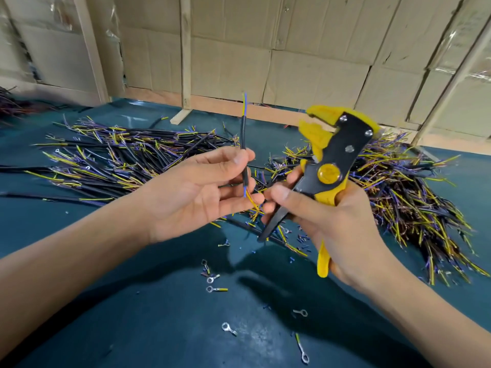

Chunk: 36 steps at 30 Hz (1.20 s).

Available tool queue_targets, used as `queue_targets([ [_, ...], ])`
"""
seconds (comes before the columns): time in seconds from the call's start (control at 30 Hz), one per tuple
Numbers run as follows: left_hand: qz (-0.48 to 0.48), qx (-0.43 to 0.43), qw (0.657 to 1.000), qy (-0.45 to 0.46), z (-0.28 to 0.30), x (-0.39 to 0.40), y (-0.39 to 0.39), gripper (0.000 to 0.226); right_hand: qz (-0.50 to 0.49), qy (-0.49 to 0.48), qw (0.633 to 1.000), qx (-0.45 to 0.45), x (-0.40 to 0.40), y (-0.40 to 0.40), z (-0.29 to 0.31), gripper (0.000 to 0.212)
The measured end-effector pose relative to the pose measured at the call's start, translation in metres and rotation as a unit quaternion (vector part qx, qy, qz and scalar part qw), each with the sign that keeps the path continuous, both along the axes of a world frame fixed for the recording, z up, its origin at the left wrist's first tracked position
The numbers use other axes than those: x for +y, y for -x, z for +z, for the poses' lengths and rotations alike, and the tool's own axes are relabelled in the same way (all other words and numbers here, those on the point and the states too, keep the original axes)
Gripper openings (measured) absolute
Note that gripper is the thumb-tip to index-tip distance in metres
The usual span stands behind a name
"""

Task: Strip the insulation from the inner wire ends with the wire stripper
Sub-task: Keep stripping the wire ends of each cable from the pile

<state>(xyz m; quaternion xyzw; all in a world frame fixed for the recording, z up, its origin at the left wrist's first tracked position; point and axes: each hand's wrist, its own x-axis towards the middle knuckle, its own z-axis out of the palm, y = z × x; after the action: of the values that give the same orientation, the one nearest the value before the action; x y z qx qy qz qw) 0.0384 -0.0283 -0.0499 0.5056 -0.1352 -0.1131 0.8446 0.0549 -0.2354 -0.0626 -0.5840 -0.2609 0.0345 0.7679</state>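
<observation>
While we hold the cable [243, 144] pinched upright in the fingers of our left hand [196, 192], our right hand [337, 227] grips the wire stripper [329, 166] just beside it, head up and tilted toward the cable. We judge this the lining-up step: next, an inner wire end must be fed between the stripper's jaws. The cable's long axis runs near vertical above the table [159, 301], blue and yellow inner wires [245, 103] pointing up, another pair pointing down.
</observation>
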Motion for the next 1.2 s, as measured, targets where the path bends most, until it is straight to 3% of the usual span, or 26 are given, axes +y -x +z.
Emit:
queue_targets([
  [0.27,0.084,-0.005,0.996,-0.019,-0.002,-0.006,-0.001,0.015,0.019,0.024,1.000,-0.007,0.003,0.002,-0.005,0.023],
  [0.87,0.149,-0.096,0.974,-0.140,-0.004,-0.011,0.005,0.017,0.030,-0.009,0.999,0.037,0.002,0.000,-0.007,0.016],
  [1.2,0.175,-0.108,0.978,-0.028,0.000,-0.008,0.005,0.009,0.095,0.017,0.993,0.067,-0.005,0.000,-0.005,0.005],
])
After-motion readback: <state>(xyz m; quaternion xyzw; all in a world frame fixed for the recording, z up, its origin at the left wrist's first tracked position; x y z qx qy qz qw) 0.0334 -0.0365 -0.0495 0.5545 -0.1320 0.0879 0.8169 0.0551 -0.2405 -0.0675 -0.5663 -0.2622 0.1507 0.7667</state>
